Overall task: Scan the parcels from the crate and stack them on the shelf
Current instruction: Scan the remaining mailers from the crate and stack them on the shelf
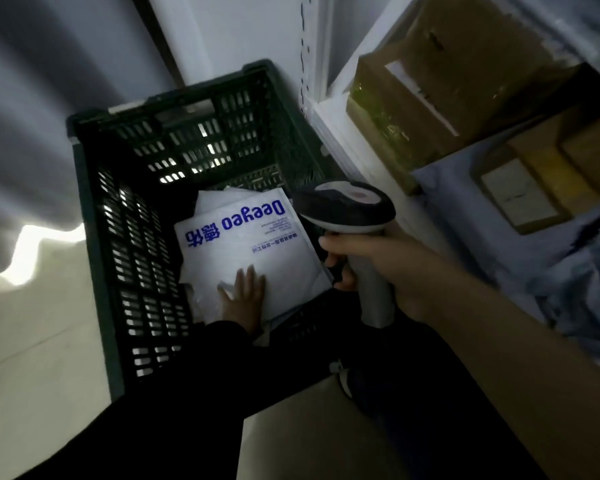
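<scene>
Notes white, blue-lettered parcel (257,251) in green crate (85,209). Finds left hand (245,299) flat on it, right hand (395,268) clamped on scanner (347,206).

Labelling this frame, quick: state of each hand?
Left hand: open, flat on the white parcel in the crate.
Right hand: closed round the scanner handle.

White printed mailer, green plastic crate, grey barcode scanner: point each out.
White printed mailer (267,261), head view, blank centre.
Green plastic crate (132,237), head view, left wall.
Grey barcode scanner (343,211), head view, scan head.
</scene>
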